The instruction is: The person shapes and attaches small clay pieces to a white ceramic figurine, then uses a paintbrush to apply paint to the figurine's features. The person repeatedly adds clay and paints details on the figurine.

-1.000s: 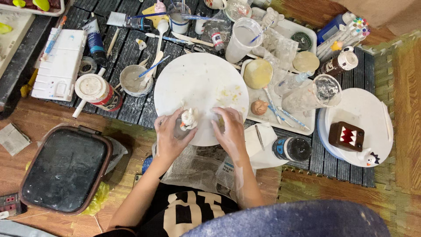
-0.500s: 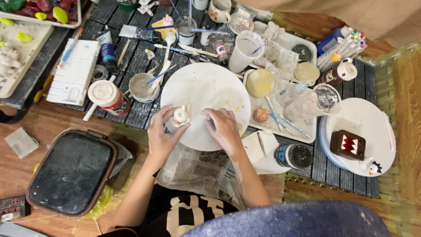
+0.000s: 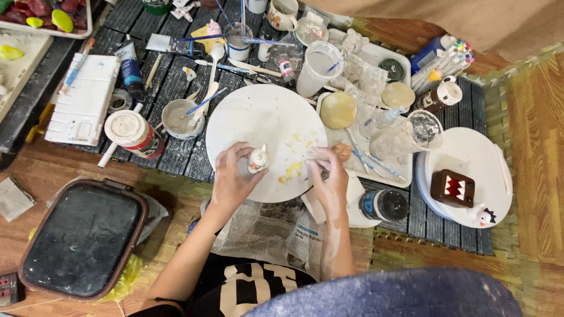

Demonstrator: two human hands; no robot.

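1. Two bare hands work over a round white plate (image 3: 258, 111) smeared with yellow paint. The left hand (image 3: 232, 179) is closed around a small white figurine (image 3: 258, 160), fingers wrapped on its lower part, holding it upright just above the plate's near edge.
2. The right hand (image 3: 329, 176) has its fingertips pinched together over the plate's right side; what they pinch is too small to tell.
3. Crumpled newspaper (image 3: 276, 229) lies under the wrists, touching the plate's near rim.
4. Just left of the plate stands a small bowl (image 3: 176, 120) with a blue-handled brush resting in it, and beside that a lidded jar (image 3: 132, 132).
5. Right of the plate, a tray (image 3: 376, 56) holds a tan disc (image 3: 338, 110) and clear plastic cups.
6. Further right, a white lid (image 3: 470, 155) carries a brown square figure (image 3: 452, 188) with a zigzag mouth.
7. A dark tray (image 3: 82, 235) sits at lower left, well apart from the hands.
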